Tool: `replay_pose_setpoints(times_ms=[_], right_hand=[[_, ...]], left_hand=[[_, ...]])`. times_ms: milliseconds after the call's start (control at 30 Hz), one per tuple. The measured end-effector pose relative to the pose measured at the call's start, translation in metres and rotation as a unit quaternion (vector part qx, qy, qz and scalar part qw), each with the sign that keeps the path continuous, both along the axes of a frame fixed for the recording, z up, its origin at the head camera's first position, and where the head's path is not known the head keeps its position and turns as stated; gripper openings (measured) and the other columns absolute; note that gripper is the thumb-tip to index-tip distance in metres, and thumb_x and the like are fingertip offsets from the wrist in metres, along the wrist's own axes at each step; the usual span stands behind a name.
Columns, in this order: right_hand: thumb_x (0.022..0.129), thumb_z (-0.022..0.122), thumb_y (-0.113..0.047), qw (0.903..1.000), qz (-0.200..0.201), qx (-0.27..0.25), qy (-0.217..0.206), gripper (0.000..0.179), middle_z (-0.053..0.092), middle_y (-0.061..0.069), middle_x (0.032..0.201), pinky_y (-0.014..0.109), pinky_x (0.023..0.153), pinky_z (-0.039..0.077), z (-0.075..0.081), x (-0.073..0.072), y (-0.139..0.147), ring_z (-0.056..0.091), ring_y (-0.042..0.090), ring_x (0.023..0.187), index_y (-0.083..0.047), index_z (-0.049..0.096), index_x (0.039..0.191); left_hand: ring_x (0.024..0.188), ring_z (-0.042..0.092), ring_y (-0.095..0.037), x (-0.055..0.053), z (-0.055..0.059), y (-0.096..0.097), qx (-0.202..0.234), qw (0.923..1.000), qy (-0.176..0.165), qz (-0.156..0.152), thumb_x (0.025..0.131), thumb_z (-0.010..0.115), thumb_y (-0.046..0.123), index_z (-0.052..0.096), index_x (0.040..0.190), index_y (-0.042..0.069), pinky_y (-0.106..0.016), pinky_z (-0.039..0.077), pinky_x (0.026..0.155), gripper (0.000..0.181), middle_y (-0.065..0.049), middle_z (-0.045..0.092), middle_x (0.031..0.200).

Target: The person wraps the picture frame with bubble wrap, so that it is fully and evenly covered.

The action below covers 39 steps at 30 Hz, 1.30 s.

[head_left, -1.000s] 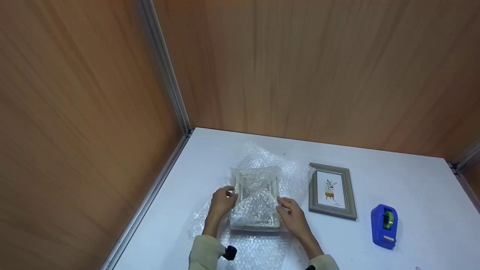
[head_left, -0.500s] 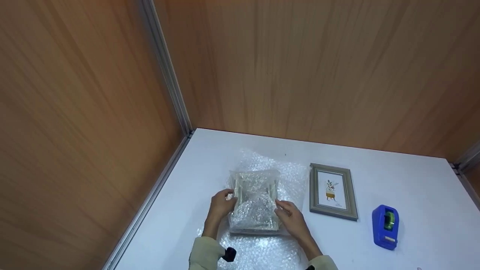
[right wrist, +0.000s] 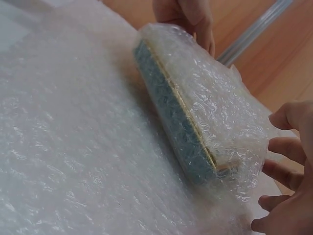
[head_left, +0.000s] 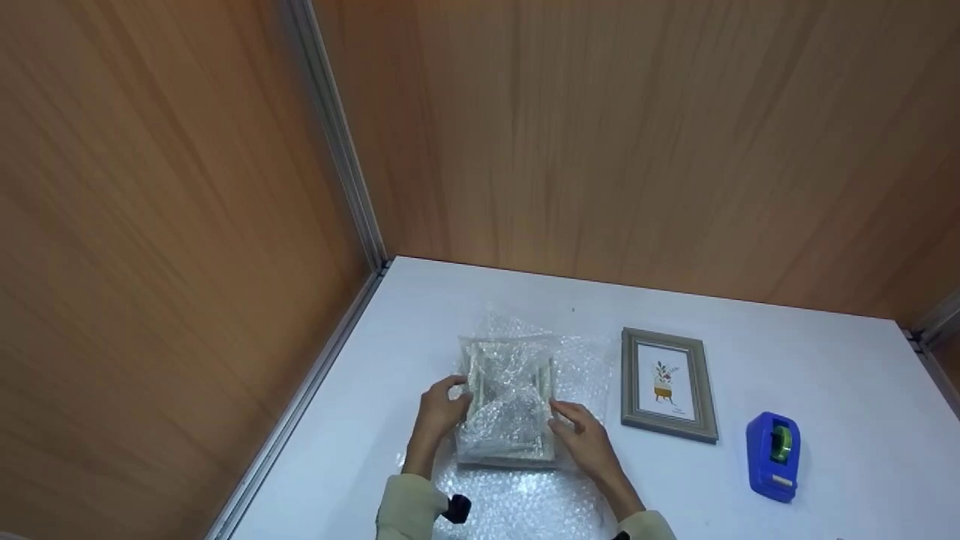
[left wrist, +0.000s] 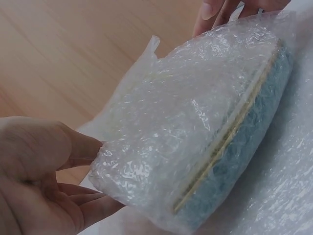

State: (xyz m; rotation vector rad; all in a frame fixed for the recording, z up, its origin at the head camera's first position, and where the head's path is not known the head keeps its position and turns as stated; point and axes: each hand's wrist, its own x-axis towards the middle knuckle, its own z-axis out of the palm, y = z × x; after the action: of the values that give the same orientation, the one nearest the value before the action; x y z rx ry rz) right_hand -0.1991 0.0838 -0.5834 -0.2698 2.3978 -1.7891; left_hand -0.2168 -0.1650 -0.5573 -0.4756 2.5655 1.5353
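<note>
A picture frame in bubble wrap (head_left: 510, 420) lies between my hands in the head view, its pale border showing dimly through the plastic. My left hand (head_left: 441, 409) holds its left edge with thumb and fingers, and my right hand (head_left: 583, 439) holds the opposite edge. In the left wrist view the wrapped frame (left wrist: 195, 117) looks tilted, with its blue-green side and a gold line visible. Fingers of the right hand (right wrist: 288, 171) meet the crumpled wrap in the right wrist view; some contact is hidden. Under the package spreads a loose bubble wrap sheet (head_left: 525, 502).
An unwrapped grey picture frame (head_left: 669, 384) with a plant print lies to the right on the white table (head_left: 420, 315). Farther right stands a blue tape dispenser (head_left: 774, 456). Wood-grain panels (head_left: 600, 150) rise behind and at the left.
The loose bubble wrap sheet has shifted under the package: its left part has drawn in, and its right corner no longer reaches the grey frame. Both hands keep their hold, nearly in place.
</note>
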Motion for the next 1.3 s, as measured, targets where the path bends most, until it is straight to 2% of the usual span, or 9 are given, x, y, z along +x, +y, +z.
replay_pose_setpoints(times_ms=[200,333,500,633,733,800,933,1100,1300], right_hand=[[0.092,0.056,-0.023,0.9999,-0.012,0.009,-0.003,0.039,0.048,0.011,0.131,0.055,0.107,0.021,0.003,0.002,0.002,0.033,0.034,0.13,-0.01,0.053,0.129],[0.092,0.056,-0.029,0.9998,-0.021,0.005,-0.003,0.039,0.05,0.004,0.129,0.051,0.107,0.025,0.001,0.001,0.004,0.04,0.027,0.127,-0.017,0.054,0.129],[0.092,0.057,-0.025,0.9995,-0.026,-0.014,0.007,0.037,0.053,0.002,0.125,0.045,0.103,0.034,0.004,0.001,0.008,0.046,0.023,0.121,-0.015,0.055,0.128],[0.091,0.058,-0.024,0.9992,-0.038,-0.011,0.0,0.036,0.053,0.001,0.123,0.04,0.101,0.039,0.008,0.001,0.012,0.048,0.021,0.119,-0.015,0.056,0.127],[0.091,0.058,-0.026,0.9989,-0.047,-0.006,-0.005,0.037,0.053,0.001,0.123,0.04,0.1,0.038,0.01,0.003,0.017,0.048,0.022,0.119,-0.015,0.057,0.126],[0.091,0.058,-0.027,0.9984,-0.055,-0.008,-0.012,0.037,0.053,0.002,0.123,0.041,0.101,0.038,0.012,0.004,0.02,0.047,0.022,0.12,-0.015,0.057,0.126],[0.091,0.058,-0.027,0.9975,-0.065,-0.013,-0.021,0.037,0.053,0.003,0.125,0.04,0.101,0.038,0.017,0.006,0.027,0.046,0.022,0.122,-0.014,0.057,0.126],[0.091,0.057,-0.025,0.9961,-0.082,-0.01,-0.029,0.034,0.053,0.0,0.126,0.037,0.1,0.04,0.022,0.01,0.038,0.046,0.019,0.122,-0.016,0.058,0.124],[0.092,0.057,-0.028,0.9936,-0.103,0.017,-0.044,0.034,0.052,0.001,0.127,0.042,0.101,0.037,0.027,0.017,0.052,0.043,0.023,0.125,-0.018,0.058,0.124]], left_hand=[[0.124,0.043,-0.037,-0.001,0.004,0.003,0.005,1.0,0.005,0.007,0.088,0.059,0.022,0.059,0.121,0.015,-0.055,0.035,0.099,0.034,-0.013,0.052,0.131],[0.123,0.045,-0.037,0.0,0.006,0.005,0.003,0.9998,0.018,-0.001,0.088,0.059,0.022,0.059,0.121,0.014,-0.053,0.038,0.097,0.034,-0.014,0.051,0.131],[0.116,0.051,-0.036,0.001,0.011,0.007,-0.002,0.999,0.041,-0.018,0.087,0.059,0.02,0.059,0.12,0.01,-0.047,0.046,0.09,0.034,-0.018,0.051,0.131],[0.094,0.063,-0.027,0.002,0.014,0.01,0.003,0.9981,0.051,-0.033,0.087,0.06,0.019,0.059,0.12,0.007,-0.038,0.052,0.077,0.035,-0.02,0.052,0.127],[0.077,0.064,-0.018,0.001,0.015,0.013,0.007,0.9974,0.056,-0.045,0.087,0.059,0.018,0.058,0.12,0.006,-0.031,0.053,0.067,0.036,-0.02,0.055,0.121],[0.072,0.064,-0.015,0.0,0.015,0.016,0.014,0.997,0.057,-0.051,0.088,0.059,0.018,0.057,0.121,0.005,-0.028,0.052,0.063,0.036,-0.018,0.057,0.117],[0.071,0.065,-0.016,-0.001,0.017,0.023,0.027,0.9955,0.063,-0.066,0.088,0.058,0.016,0.056,0.122,0.003,-0.027,0.053,0.06,0.036,-0.015,0.059,0.107],[0.073,0.066,-0.021,0.003,0.02,0.032,0.041,0.9915,0.078,-0.095,0.089,0.058,0.013,0.055,0.123,0.0,-0.028,0.053,0.06,0.036,-0.014,0.06,0.103],[0.075,0.064,-0.019,0.008,0.021,0.046,0.047,0.988,0.088,-0.118,0.088,0.057,0.011,0.055,0.121,-0.003,-0.03,0.054,0.063,0.035,-0.013,0.06,0.101]])
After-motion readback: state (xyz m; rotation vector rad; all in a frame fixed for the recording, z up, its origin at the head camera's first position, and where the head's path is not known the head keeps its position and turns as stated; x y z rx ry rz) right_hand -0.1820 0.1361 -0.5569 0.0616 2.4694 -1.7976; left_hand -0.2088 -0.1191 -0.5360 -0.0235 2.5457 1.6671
